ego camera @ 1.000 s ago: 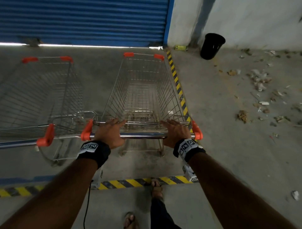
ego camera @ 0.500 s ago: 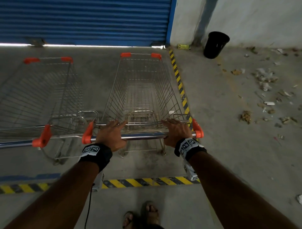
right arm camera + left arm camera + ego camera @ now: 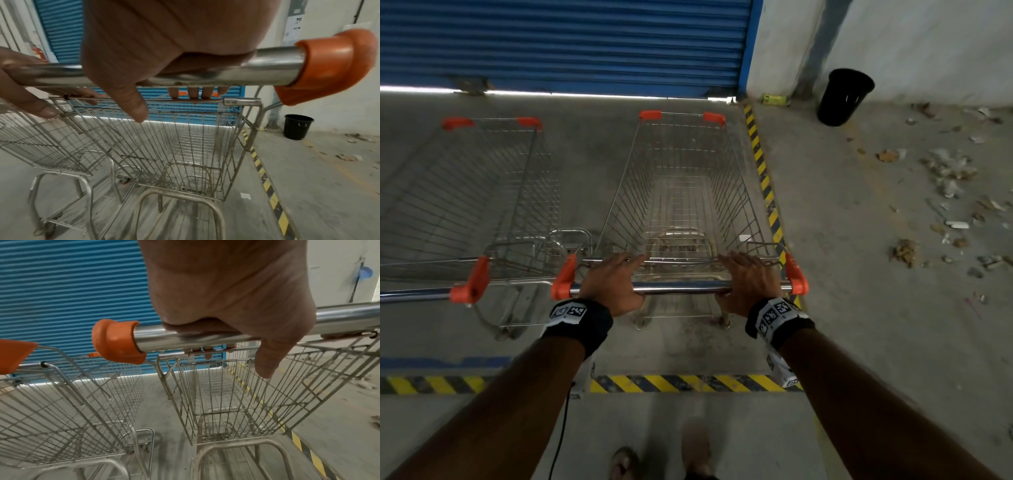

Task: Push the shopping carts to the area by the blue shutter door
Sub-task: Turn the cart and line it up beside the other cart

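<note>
An empty wire shopping cart (image 3: 678, 192) stands nose toward the blue shutter door (image 3: 565, 44). Its steel handle bar (image 3: 681, 287) has orange end caps. My left hand (image 3: 613, 284) lies over the bar near the left cap. My right hand (image 3: 748, 282) lies over it near the right cap. In both wrist views, left hand (image 3: 226, 288) and right hand (image 3: 174, 32), the palm presses on the bar (image 3: 185, 337) (image 3: 273, 65). Fingers stretch forward to the basket's rear wire rim and thumbs hang below the bar. A second empty cart (image 3: 482, 192) is parked close on the left, also facing the shutter.
Yellow-black hazard tape (image 3: 763, 178) runs along the cart's right side, and another strip (image 3: 688, 383) crosses the floor behind it. A black bin (image 3: 844, 97) stands by the white wall at the right. Litter (image 3: 945, 171) lies scattered on the concrete further right.
My leading foot has dropped back beside the other. Both hands stay on the bar, and the cart has hardly shifted against the floor tape.
</note>
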Demonstrator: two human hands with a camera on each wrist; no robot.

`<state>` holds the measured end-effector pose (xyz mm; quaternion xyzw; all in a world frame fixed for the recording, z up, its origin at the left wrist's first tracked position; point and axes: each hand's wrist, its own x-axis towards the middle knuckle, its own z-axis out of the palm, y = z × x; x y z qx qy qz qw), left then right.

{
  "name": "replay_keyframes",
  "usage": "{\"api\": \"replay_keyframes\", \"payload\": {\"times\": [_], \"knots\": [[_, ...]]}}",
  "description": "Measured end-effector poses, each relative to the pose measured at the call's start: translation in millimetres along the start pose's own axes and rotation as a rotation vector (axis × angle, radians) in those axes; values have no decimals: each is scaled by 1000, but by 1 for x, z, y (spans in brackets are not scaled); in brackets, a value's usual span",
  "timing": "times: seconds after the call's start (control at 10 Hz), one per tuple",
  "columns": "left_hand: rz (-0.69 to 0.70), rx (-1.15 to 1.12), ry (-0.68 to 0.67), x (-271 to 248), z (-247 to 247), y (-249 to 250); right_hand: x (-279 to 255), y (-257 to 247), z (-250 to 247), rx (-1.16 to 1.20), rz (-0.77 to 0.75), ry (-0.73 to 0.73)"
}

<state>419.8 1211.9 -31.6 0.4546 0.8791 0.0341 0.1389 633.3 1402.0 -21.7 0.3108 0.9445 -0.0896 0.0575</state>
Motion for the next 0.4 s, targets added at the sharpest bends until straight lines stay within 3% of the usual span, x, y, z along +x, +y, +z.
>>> {"api": "replay_keyframes", "payload": {"times": [0.2,0.4], "knots": [[53,-45,-165,-4,-15,-7,-12,-37,11,9,-109,56],[153,-43,115,-43,-49,-46,-18,-100,5,125,-75,170]]}}
